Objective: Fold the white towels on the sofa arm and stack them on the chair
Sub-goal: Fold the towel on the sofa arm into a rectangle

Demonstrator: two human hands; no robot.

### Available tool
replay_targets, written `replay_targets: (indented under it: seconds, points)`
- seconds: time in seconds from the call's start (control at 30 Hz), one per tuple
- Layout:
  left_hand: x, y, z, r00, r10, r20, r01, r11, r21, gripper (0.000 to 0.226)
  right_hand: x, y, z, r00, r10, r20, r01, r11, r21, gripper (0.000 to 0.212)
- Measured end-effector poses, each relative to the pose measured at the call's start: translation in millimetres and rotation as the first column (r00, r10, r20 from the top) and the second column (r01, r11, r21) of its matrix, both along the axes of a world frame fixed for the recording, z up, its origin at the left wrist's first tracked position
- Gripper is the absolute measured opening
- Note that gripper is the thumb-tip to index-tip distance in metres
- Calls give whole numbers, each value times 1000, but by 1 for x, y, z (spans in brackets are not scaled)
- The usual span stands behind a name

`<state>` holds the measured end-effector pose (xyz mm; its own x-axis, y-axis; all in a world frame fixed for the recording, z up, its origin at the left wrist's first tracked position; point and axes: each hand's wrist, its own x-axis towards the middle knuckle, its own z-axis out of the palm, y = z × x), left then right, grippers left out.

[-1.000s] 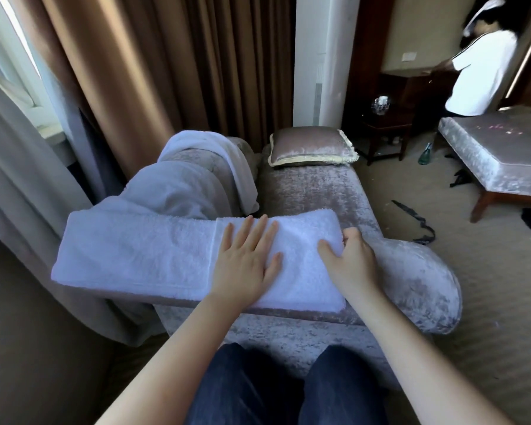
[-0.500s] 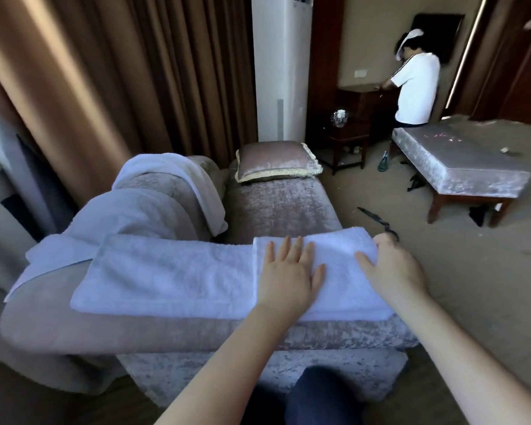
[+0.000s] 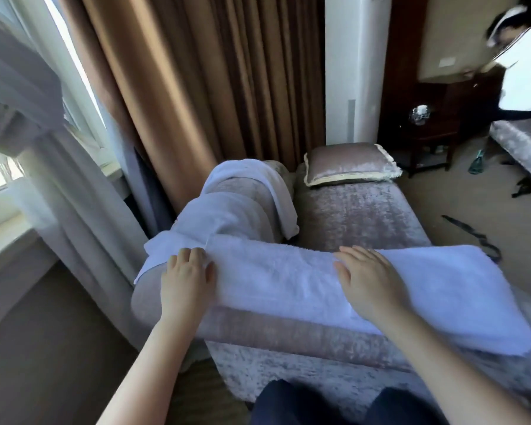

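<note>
A long white towel (image 3: 273, 271) lies along the velvet sofa arm (image 3: 288, 329), with its right part folded double (image 3: 442, 289). My left hand (image 3: 187, 274) is at the towel's left end, fingers curled over the edge and thumb on top. Flat on the towel's middle, fingers straight, my right hand (image 3: 368, 280) presses it down. More white towels (image 3: 227, 216) are draped over the sofa back behind, one hanging toward the seat (image 3: 276, 191).
A cushion (image 3: 350, 164) lies at the far end of the sofa seat. Brown curtains (image 3: 196, 87) and a sheer curtain (image 3: 59, 179) hang at left. At far right are a white floor unit (image 3: 356, 72), a person in white (image 3: 524, 65), a bench (image 3: 524, 145) and a dark strap (image 3: 472, 234) on the carpet.
My left hand slid from the towel's middle to its left end and curled on the edge. My right hand moved from the right end to the middle. The view swung left.
</note>
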<state>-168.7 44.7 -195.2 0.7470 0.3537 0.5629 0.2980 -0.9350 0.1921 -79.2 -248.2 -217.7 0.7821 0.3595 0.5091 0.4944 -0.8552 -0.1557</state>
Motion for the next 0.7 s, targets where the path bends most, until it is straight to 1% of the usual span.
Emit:
replay_targets:
  seconds: [0.1,0.17,0.23,0.3,0.33,0.4,0.47,0.53,0.57,0.6,0.63,0.67,0.7]
  points:
    - [-5,5,-5,998,52,-47,-62,970,-235,27,-4,1,3,1000,-5,4,5,1000,-19,47]
    - [-2,6,-2,993,57,-101,-85,950,-299,28,-6,2,3,1000,-3,-6,3,999,-37,48]
    - [1,8,4,986,38,-162,-93,933,-348,30,-6,2,2,1000,-3,-30,3,1000,-19,47]
    - [2,11,9,981,12,-196,-91,912,-400,37,-8,1,6,996,-49,-68,51,998,27,39]
    - [3,12,11,979,3,-205,-91,901,-424,43,-6,1,6,993,-87,-79,91,994,54,40]
    - [2,12,14,979,-15,-202,-79,891,-447,49,-5,-1,8,980,-147,-132,158,984,83,45]
    - [1,12,14,979,-22,-203,-69,900,-430,48,-9,0,16,964,-201,-172,215,974,66,44]
    - [2,15,11,980,-33,-197,-55,904,-424,45,-14,1,27,948,-288,-135,288,957,-18,39]
    - [1,16,9,982,-42,-185,-43,902,-430,43,-17,3,35,933,-330,-140,317,942,-110,37]
    - [2,17,7,984,-51,-170,-29,899,-437,41,-19,5,41,921,-355,-161,326,928,-182,34]
    - [1,18,6,986,-56,-155,-19,896,-444,39,-18,5,45,918,-355,-179,318,925,-206,28]
    - [1,18,4,988,-56,-147,-15,895,-445,37,-17,5,49,918,-334,-215,295,935,-195,20]
    - [1,18,2,989,-55,-139,-13,897,-443,36,-15,6,53,915,-316,-251,284,946,-156,24]
